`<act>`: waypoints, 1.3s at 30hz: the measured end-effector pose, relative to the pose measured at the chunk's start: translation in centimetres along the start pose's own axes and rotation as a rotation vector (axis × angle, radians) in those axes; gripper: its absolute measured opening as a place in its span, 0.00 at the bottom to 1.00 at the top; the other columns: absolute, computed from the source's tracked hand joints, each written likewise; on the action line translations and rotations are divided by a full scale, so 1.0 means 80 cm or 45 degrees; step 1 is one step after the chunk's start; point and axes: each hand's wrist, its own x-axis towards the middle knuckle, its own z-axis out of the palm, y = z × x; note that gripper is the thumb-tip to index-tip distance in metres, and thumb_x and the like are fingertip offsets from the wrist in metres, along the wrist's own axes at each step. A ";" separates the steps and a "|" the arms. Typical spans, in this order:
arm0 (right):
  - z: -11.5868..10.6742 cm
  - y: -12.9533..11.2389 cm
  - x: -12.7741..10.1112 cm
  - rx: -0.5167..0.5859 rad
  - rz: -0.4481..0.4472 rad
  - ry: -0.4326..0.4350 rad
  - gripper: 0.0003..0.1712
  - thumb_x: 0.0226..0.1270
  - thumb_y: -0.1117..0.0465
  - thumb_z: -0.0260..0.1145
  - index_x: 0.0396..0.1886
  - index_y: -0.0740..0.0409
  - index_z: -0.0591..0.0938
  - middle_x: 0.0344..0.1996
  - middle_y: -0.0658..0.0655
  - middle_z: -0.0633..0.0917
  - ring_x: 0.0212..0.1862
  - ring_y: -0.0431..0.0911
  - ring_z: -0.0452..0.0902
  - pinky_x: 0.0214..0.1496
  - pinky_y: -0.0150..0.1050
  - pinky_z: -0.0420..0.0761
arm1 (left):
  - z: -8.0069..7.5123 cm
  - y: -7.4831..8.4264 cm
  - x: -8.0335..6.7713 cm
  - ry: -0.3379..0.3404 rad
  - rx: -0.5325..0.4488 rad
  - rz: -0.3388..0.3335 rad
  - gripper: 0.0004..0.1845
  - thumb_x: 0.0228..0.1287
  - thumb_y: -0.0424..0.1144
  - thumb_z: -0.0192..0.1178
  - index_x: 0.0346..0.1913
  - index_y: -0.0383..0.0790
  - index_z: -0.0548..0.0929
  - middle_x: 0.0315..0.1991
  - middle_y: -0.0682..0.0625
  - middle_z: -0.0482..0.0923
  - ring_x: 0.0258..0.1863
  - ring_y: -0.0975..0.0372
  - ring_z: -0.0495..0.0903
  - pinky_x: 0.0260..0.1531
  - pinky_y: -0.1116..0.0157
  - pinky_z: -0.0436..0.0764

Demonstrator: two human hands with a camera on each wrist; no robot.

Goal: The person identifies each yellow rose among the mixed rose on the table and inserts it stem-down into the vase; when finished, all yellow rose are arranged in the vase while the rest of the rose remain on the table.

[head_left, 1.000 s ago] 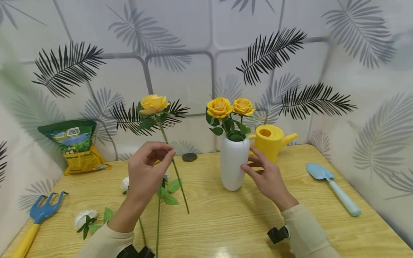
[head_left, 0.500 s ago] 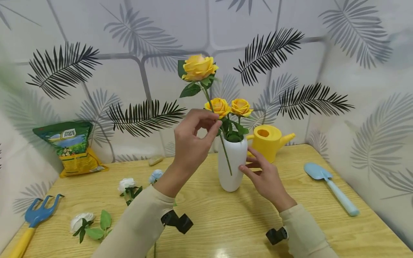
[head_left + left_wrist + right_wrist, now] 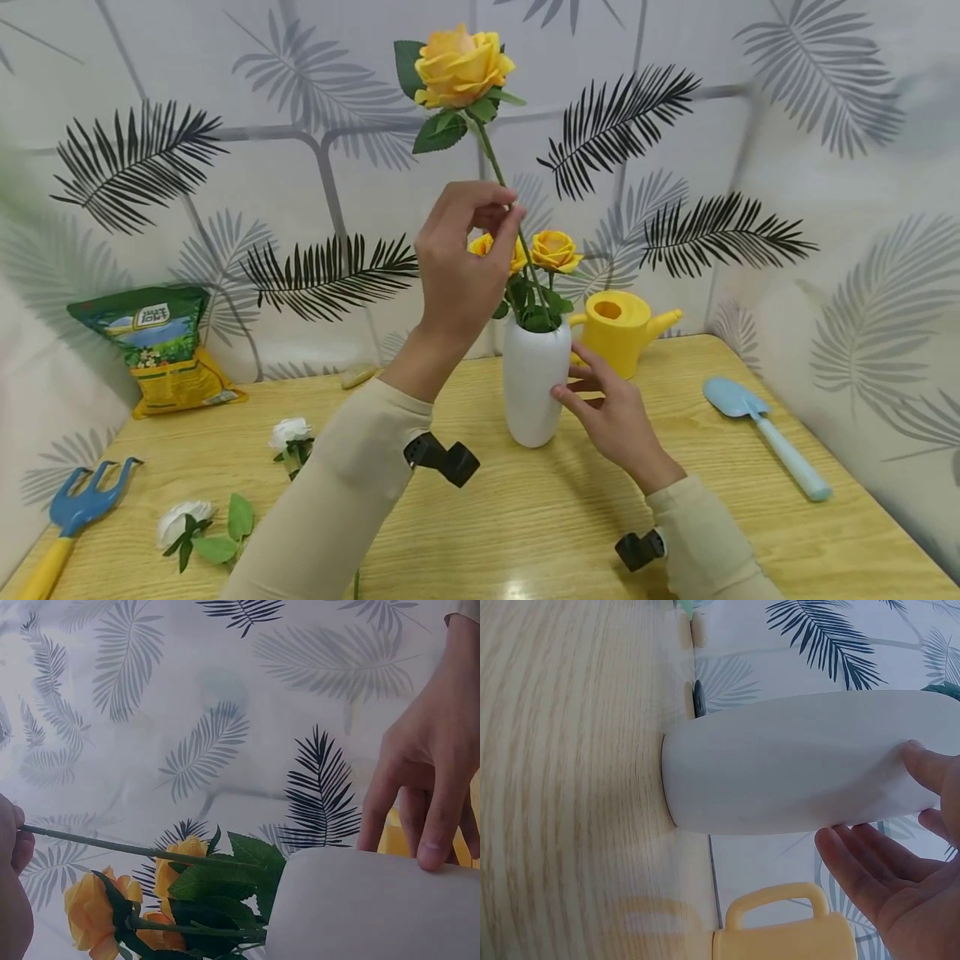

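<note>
The wooden table (image 3: 525,517) carries everything, backed by a wall papered with fern leaves. On it, toward the back, stands the white vase (image 3: 534,387), upright, with two yellow roses (image 3: 553,250) already in it. Compared with a moment ago the vase has not shifted, and neither has the yellow watering can (image 3: 621,327) just behind it to the right.

The left hand (image 3: 465,267) is what has changed. A second ago it was low over the table, left of the vase; now it is raised above the vase's mouth. Its thumb and fingertips pinch the stem of a long yellow rose (image 3: 459,65), whose bloom has climbed from the level of the other roses to near the top of the head view. The stem slants down from the fingers into the leaves at the vase's mouth; whether its end is inside the neck I cannot tell.

The right hand (image 3: 611,417) rests as before against the vase's right side, fingers fairly straight, fingertips touching the white wall without wrapping round it.

Smaller things lie about: a green and yellow soil bag (image 3: 161,346) at far left, a light blue trowel (image 3: 772,437) at right, a blue hand rake (image 3: 71,517) at the near left edge, and two white roses (image 3: 187,525) lying loose.
</note>
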 end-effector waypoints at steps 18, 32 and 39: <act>0.001 0.003 -0.001 0.002 0.030 -0.024 0.37 0.71 0.57 0.68 0.76 0.51 0.65 0.58 0.67 0.84 0.51 0.60 0.86 0.50 0.53 0.87 | 0.017 0.010 -0.049 -0.290 0.134 0.090 0.07 0.61 0.26 0.69 0.39 0.28 0.82 0.35 0.39 0.82 0.27 0.56 0.82 0.33 0.69 0.85; 0.000 0.003 0.000 0.028 -0.023 -0.002 0.37 0.70 0.59 0.68 0.76 0.52 0.66 0.56 0.68 0.84 0.50 0.60 0.87 0.50 0.54 0.87 | 0.026 0.014 -0.089 -0.421 0.368 0.147 0.06 0.62 0.25 0.67 0.40 0.30 0.82 0.33 0.43 0.84 0.32 0.57 0.85 0.38 0.68 0.87; 0.000 0.006 0.000 0.037 -0.053 0.003 0.37 0.70 0.60 0.69 0.76 0.52 0.66 0.56 0.68 0.85 0.50 0.60 0.87 0.48 0.52 0.87 | 0.022 0.009 -0.111 -0.481 0.441 0.145 0.05 0.61 0.26 0.68 0.38 0.32 0.83 0.32 0.44 0.85 0.32 0.56 0.86 0.37 0.66 0.87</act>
